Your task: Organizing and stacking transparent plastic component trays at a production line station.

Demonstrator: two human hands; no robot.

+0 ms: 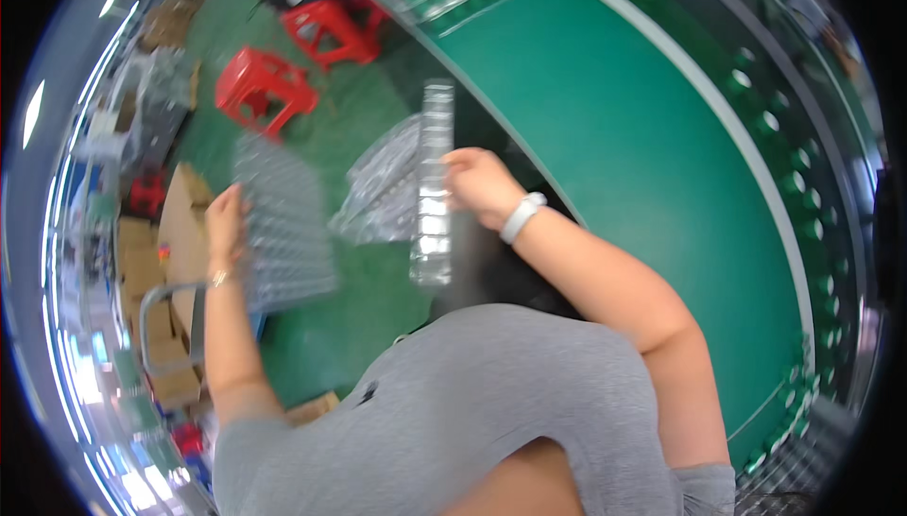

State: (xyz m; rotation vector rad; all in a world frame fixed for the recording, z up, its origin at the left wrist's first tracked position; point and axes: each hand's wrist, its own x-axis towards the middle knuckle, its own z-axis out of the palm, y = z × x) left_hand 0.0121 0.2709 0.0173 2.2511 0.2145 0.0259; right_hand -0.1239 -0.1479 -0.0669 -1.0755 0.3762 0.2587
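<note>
Over green floor: left hand (227, 223) grips clear tray (283, 232); right hand (482, 185) grips narrow tray (433, 195).

- A green floor (350, 138) stretches across the workshop, seen from above through a fisheye lens.
- Two red plastic stools (265, 89) stand at 11 o'clock, near each other.
- A broad green conveyor belt (642, 157) with a pale edge stripe curves from 12 to 4 o'clock.
- Brown cardboard boxes (179, 223) are piled at 9 o'clock beside a grey metal frame (156, 318).
- Bright light glares along the rim at 8 o'clock.
</note>
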